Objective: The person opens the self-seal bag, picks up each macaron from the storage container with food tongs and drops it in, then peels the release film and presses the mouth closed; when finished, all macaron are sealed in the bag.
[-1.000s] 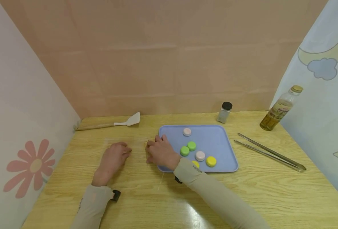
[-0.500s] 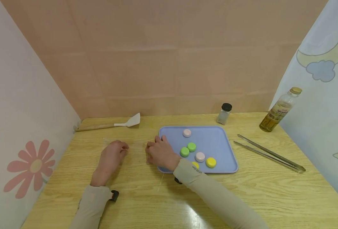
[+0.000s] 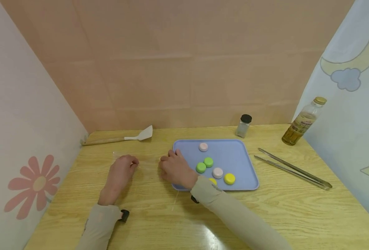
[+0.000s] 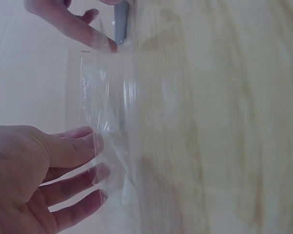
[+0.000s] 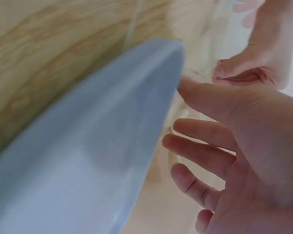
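Beside the blue rectangular tray (image 3: 231, 152), clear, thin plastic film (image 4: 119, 97) was pinched in the left hand (image 3: 120, 173); the hold of the right hand (image 3: 176, 168) could not be told. Slippage or creasing was risked by uneven tugging.

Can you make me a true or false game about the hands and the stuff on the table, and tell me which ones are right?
1. The left hand is pinching clear plastic. True.
2. The metal tongs lie on the tray. False: they lie on the table, to the right of it.
3. Two green macarons are on the tray. True.
4. The right hand is holding the spatula. False: the spatula lies at the back left of the table, away from both hands.
5. The small jar has a black lid. True.
6. The tray is red. False: it is blue.
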`<state>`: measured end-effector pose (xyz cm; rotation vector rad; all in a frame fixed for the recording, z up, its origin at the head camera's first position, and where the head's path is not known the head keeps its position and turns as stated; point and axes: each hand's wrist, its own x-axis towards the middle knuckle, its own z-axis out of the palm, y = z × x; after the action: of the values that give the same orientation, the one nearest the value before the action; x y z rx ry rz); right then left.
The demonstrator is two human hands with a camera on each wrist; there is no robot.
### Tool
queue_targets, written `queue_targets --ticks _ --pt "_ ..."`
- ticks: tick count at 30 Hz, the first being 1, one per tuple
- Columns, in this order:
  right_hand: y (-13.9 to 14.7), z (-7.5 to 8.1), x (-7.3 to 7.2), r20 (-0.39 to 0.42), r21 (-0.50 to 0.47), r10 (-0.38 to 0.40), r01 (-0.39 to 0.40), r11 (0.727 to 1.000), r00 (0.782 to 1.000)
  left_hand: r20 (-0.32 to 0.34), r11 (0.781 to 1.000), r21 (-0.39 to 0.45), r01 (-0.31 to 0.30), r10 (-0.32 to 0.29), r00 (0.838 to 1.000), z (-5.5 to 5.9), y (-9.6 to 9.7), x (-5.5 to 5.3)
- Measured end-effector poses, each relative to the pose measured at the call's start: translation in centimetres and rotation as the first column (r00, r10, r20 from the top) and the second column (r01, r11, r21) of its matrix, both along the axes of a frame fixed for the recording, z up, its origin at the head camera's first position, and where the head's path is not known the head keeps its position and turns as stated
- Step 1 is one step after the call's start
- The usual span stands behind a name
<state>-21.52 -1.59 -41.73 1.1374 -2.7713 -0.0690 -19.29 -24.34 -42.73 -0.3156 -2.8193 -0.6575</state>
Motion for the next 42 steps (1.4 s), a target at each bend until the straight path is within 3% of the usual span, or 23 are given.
queue_targets --ticks 6,12,16,21,25,32,39,42 --pt "1.6 1.5 0.8 0.017 -0.081 0.009 -0.008 0.997 1.0 -0.014 1.0 0.012 0.007 -0.007 1.0 -0.3 0.1 -0.1" --pt "5.0 2.8 1.8 0.013 -0.16 0.026 -0.024 0.987 1.0 -0.018 1.0 0.017 0.011 -0.01 1.0 -0.4 0.2 -0.2" --pt "8.0 3.1 2.4 0.005 -0.242 0.054 -0.051 0.969 0.999 -0.025 1.0 0.017 0.013 -0.012 1.0 -0.4 0.4 -0.2" --pt "11.5 3.3 3.9 0.028 -0.305 0.039 -0.029 0.952 0.999 -0.038 1.0 0.015 0.024 -0.023 0.999 -0.5 0.5 -0.2" --pt "14.0 3.0 5.3 -0.029 -0.334 0.024 -0.032 0.942 0.999 -0.042 0.999 0.024 0.021 -0.02 0.999 -0.4 0.4 -0.1" --pt "18.4 2.4 7.2 -0.069 -0.421 -0.074 0.038 0.906 0.995 -0.043 0.999 0.027 0.03 -0.029 0.999 -0.3 0.1 -0.2" --pt "23.6 1.6 9.0 -0.107 -0.472 -0.12 0.056 0.88 0.987 -0.034 1.0 0.014 0.023 -0.023 0.999 -0.2 -0.3 0.0" --pt "26.7 1.3 10.2 -0.095 -0.471 -0.191 0.125 0.873 0.977 -0.041 1.0 0.015 0.027 -0.026 0.999 -0.2 0.0 -0.2"
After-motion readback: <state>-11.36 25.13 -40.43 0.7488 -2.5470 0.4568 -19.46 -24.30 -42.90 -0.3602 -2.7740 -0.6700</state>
